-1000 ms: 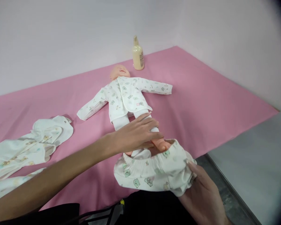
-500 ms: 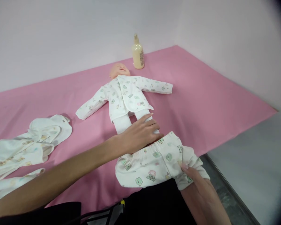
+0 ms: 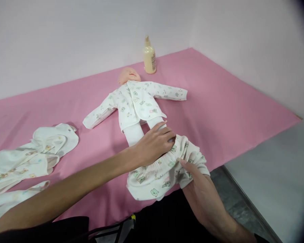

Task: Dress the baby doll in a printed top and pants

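Note:
A baby doll (image 3: 133,131) lies on its back, dressed in a white printed jacket (image 3: 152,104), its white legs pointing toward me. My left hand (image 3: 157,143) is closed around the leg on the right, low down by the waistband; the foot is hidden. Printed baby trousers (image 3: 152,182) lie bunched at the table's front edge, their gathered waist just under my left hand. My right hand (image 3: 196,179) reaches into one trouser leg from its cuff, thumb outside, pinching the bunched cloth; its other fingers are hidden inside.
Folded baby clothes (image 3: 38,155) lie on the left of the pink-covered table (image 3: 225,111), with another printed cloth (image 3: 17,199) nearer me. A pump bottle (image 3: 149,59) stands behind the doll's head, close to the wall. The table's edge drops off at the right.
My right hand has moved up and to the left, bunching the trouser leg closer to my left hand. The left hand has barely shifted, and the doll stays in place.

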Motion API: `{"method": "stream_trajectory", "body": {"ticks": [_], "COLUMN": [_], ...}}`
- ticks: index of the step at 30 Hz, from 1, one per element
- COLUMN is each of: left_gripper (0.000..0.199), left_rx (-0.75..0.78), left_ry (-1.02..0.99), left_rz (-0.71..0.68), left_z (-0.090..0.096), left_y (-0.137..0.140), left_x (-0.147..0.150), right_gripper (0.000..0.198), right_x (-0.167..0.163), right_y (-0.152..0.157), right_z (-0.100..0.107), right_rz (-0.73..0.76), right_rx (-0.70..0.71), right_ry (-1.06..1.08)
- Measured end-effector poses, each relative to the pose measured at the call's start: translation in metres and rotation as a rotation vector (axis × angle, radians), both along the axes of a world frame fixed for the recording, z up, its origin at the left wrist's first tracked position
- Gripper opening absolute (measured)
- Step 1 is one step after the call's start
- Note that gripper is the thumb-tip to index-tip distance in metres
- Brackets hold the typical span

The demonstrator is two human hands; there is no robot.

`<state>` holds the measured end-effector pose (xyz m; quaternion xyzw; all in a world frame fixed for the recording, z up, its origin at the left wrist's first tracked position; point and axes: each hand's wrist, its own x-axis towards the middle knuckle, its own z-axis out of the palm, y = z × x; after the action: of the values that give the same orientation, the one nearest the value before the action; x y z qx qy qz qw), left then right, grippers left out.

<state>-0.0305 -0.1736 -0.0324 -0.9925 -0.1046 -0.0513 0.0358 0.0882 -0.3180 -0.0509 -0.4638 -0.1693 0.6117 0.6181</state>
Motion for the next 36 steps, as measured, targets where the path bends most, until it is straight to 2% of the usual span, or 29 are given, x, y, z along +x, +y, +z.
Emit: {"method": "stream_trajectory", "body": {"ticks": [3,6,9,11,15,18,20,26,31,34,36], "left_gripper": [0.024,0.023,0.027,0.029,0.028,0.035,0.037,0.026,0.012,0.008,0.007], "left_rx": [-0.025,-0.037,-0.109,-0.257,-0.72,-1.036,-1.132,-1.108,-1.103,-1.03,-0.92], "left_ry": [0.02,0.061,0.057,0.041,-0.015,0.036,0.086,0.075,0.017,-0.026,-0.025], "left_rz": [0.034,0.054,0.071,0.118,0.353,0.496,0.525,0.564,0.519,0.568,0.606], "left_z": [0.001,0.004,0.016,0.029,0.053,0.058,0.055,0.048,0.05,0.047,0.044], "left_y": [-0.003,-0.008,-0.015,-0.019,-0.028,-0.035,-0.039,-0.044,-0.046,-0.045,-0.04], "left_x": [0.002,0.0,-0.005,-0.009,-0.012,-0.01,-0.008,-0.002,0.004,0.005,0.002], "right_gripper": [0.041,0.048,0.05,0.053,0.053,0.048,0.047,0.046,0.044,0.045,0.047], "right_x": [-0.002,-0.002,-0.001,0.0,0.001,0.003,0.003,0.001,0.002,0.004,0.004], "right_y": [0.003,0.004,0.003,0.002,0.0,-0.001,-0.001,0.0,-0.001,-0.002,-0.002], "right_z": [0.004,0.005,0.007,0.009,0.011,0.011,0.01,0.008,0.008,0.01,0.011], "right_rz": [-0.022,-0.043,-0.024,-0.01,0.006,0.026,0.044,0.033,0.046,0.063,0.092], "right_rx": [-0.058,-0.065,-0.067,-0.063,-0.066,-0.093,-0.09,-0.077,-0.07,-0.065,-0.063], "right_ry": [0.144,0.182,0.218,0.255,0.308,0.334,0.34,0.35,0.337,0.3,0.28]}}
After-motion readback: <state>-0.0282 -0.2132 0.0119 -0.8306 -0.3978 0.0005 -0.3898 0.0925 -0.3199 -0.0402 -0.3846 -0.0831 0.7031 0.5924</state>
